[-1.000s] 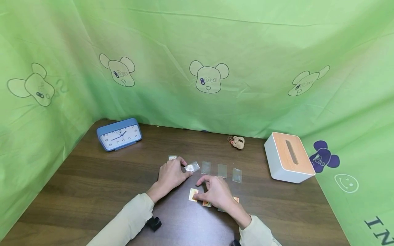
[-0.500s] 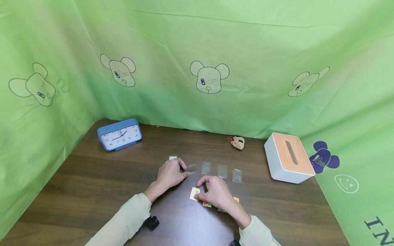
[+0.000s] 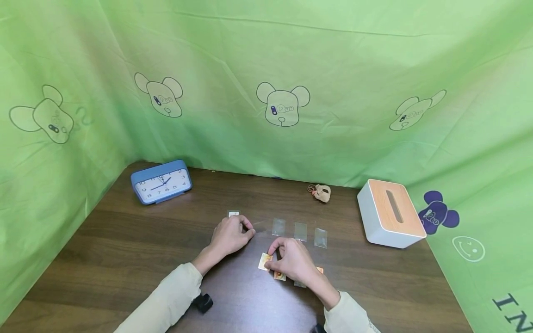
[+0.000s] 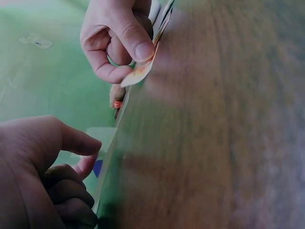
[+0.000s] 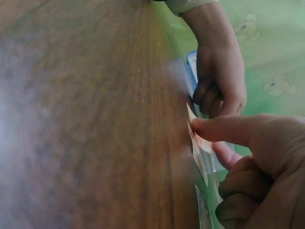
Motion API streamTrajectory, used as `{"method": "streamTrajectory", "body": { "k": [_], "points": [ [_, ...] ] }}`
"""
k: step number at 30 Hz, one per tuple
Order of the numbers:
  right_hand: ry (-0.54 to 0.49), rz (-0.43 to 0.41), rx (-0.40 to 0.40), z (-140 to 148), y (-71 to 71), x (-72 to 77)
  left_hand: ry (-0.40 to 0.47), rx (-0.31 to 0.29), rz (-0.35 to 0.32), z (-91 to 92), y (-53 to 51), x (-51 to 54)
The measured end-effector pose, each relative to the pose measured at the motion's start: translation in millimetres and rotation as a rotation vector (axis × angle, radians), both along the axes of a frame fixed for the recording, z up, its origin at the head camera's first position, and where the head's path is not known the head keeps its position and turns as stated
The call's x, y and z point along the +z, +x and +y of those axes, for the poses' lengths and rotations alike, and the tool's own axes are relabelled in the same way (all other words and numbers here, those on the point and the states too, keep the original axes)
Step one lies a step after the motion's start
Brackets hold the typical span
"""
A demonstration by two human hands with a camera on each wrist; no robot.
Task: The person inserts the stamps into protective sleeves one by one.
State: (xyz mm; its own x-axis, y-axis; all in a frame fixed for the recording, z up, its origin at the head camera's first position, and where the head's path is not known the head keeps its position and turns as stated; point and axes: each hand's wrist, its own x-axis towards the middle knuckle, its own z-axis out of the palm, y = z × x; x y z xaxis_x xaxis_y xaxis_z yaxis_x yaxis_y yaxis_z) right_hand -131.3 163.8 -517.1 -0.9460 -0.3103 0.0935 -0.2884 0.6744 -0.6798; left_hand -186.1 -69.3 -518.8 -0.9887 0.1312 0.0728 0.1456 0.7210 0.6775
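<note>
The right hand (image 3: 293,261) pinches a stamp (image 3: 264,262) narrowly between thumb and index finger, the stamp jutting just left of those fingers. Left and ahead of it, the left hand (image 3: 231,236) pinches a clear sleeve (image 3: 260,227) that sticks out to that hand's right, too faint to say for sure where its mouth lies. The stamp bows in the grip, so it could crease or slip, the likely cause being a hold along one side only while its left side is unheld. It could also snag if the sleeve's thin layers cling together, and the right thumb could nudge the second stamp (image 3: 280,276) lying just below it. The held stamp's long axis runs roughly forward, its far end leaning slightly right toward the index finger; its pale side faces left, with orange print beside the fingers.
</note>
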Motion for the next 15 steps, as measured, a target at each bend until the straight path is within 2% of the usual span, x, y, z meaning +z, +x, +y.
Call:
{"method": "streamTrajectory", "body": {
  "k": [3,7,11,15],
  "points": [
    [0.028,0.002,-0.015,5.1,-7.3,-19.2,0.038,-0.03,-0.009,-2.1,-2.0,-3.6],
    [-0.025,-0.011,-0.004,7.8,-8.1,-18.4,0.113,-0.091,-0.027,-7.2,-7.2,-13.1],
    [-0.128,-0.017,0.03,6.0,-0.7,6.1,0.16,-0.13,-0.06,-13.9,-11.3,-20.5],
    [-0.181,-0.077,0.011,2.7,5.2,30.3,0.171,-0.142,-0.062,-19.1,-11.6,-22.3]
  ]
}}
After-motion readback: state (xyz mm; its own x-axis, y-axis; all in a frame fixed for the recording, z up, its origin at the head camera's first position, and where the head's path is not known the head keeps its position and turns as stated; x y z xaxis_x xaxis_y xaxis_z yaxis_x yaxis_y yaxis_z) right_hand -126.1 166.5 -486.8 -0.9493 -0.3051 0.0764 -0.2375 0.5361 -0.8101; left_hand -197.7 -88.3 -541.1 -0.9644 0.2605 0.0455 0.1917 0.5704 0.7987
